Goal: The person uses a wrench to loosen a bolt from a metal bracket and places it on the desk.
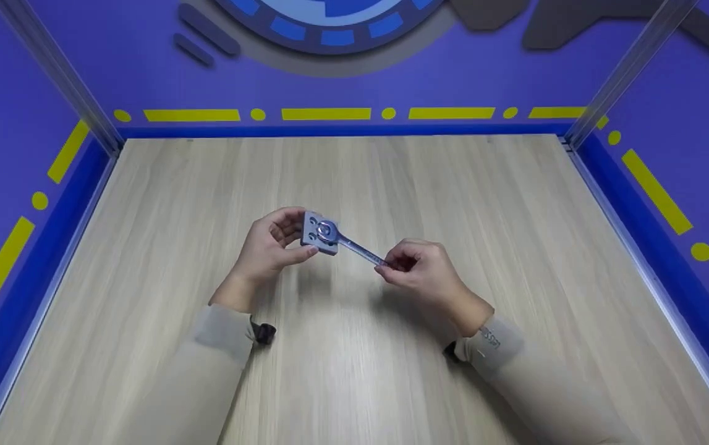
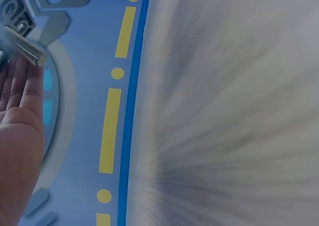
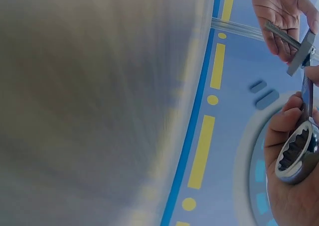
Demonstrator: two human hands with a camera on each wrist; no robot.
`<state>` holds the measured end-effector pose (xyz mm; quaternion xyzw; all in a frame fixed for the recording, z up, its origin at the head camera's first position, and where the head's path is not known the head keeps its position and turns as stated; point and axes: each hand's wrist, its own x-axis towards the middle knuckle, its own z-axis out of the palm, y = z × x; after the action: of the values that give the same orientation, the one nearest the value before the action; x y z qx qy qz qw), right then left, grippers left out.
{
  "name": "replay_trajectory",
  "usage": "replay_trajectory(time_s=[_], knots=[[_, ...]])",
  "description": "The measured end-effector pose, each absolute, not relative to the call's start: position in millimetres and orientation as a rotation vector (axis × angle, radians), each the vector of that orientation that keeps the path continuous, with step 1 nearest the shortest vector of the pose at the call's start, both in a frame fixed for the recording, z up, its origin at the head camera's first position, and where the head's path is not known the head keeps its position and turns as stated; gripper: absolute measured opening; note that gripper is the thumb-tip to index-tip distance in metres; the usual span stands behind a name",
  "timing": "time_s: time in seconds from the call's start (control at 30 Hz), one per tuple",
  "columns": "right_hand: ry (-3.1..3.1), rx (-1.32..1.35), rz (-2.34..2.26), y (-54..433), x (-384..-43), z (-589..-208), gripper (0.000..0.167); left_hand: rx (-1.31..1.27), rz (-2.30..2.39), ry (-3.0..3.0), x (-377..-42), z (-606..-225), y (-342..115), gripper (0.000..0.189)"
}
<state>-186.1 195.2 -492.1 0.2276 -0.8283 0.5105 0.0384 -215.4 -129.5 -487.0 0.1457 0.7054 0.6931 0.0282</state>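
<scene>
My left hand (image 1: 264, 247) grips a small grey metal plate (image 1: 322, 246) with several holes, thumb along its near edge. A threaded bolt (image 2: 26, 48) passes through the plate and sticks out of its underside, towards the left palm. On the plate's upper face, the round end of a shiny ring wrench (image 1: 360, 250) sits over the bolt's head. My right hand (image 1: 428, 272) pinches the wrench near its other end. That far ring (image 3: 294, 154), toothed inside, shows by the palm in the right wrist view. Both hands are raised above the table.
A light wood-grain table (image 1: 342, 371) lies beneath, with soft shadows of the hands on it. Blue panels (image 1: 354, 93) with yellow dashes enclose its back and sides, and metal posts (image 1: 63, 68) stand at the back corners.
</scene>
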Motion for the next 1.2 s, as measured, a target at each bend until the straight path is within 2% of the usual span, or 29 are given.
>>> replay_trajectory(time_s=[0.27, 0.6, 0.9, 1.2], knots=[[-2.587, 0.889, 1.378, 199.8, -196.1, -485.6, 0.006, 0.441, 2.086, 2.192, -211.6, -484.8, -131.4, 0.066], [-2.639, 0.934, 1.198, 206.6, -211.4, -482.5, 0.015, 0.554, 2.033, 1.971, -205.5, -479.9, -128.3, 0.06], [-2.422, 1.183, 0.979, 210.5, -216.3, -485.9, 0.019, 0.698, 1.899, 1.758, -202.3, -480.2, -121.4, 0.063], [-2.425, 1.053, 0.98, 224.4, -222.6, -488.8, 0.015, 0.672, 1.934, 1.841, -203.5, -471.9, -135.3, 0.064]])
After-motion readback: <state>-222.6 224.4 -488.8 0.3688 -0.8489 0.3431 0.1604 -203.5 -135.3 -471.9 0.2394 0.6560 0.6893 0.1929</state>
